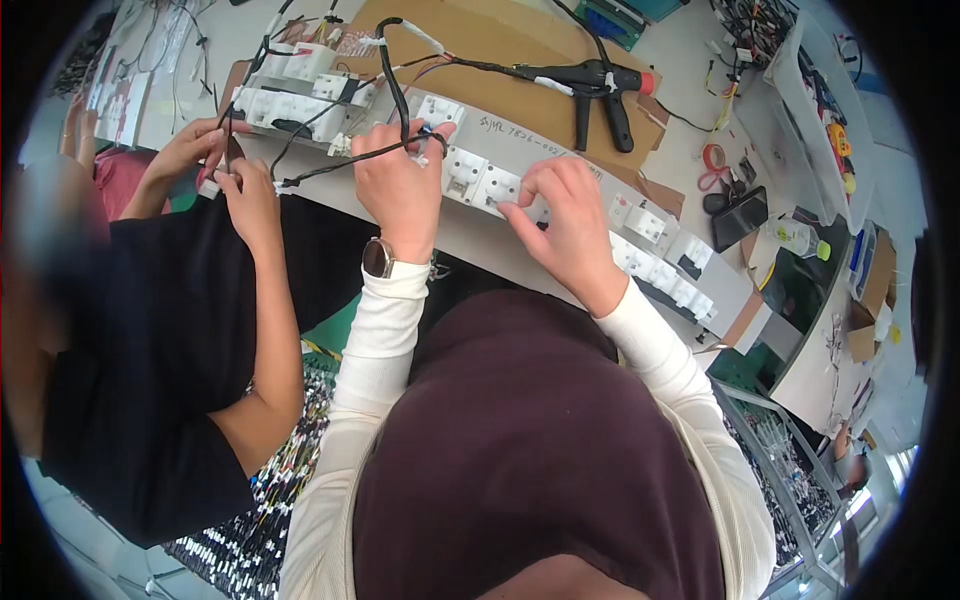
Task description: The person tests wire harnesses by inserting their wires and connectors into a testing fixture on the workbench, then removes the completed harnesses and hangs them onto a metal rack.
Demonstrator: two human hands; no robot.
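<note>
A black wire harness (401, 90) loops down to my left hand (400, 185), whose thumb and fingers pinch its lower part above a white socket block. My right hand (568, 215) is to the right, fingers curled and apart, over the row of white connector blocks (497, 187) on a long grey board (520, 137). No object shows in it. More white blocks (660, 275) sit at the board's right part. On the left, a co-worker's two hands (250, 200) hold a dark cable near another group of white blocks (300, 110).
Behind the board lie brown cardboard (490, 88) and a black cable-tie gun (600, 85) with a red end. Red-handled scissors (713, 167), a black device (740, 218), a bottle (797, 238) and a clear bin (820, 120) stand right. The co-worker sits close on my left.
</note>
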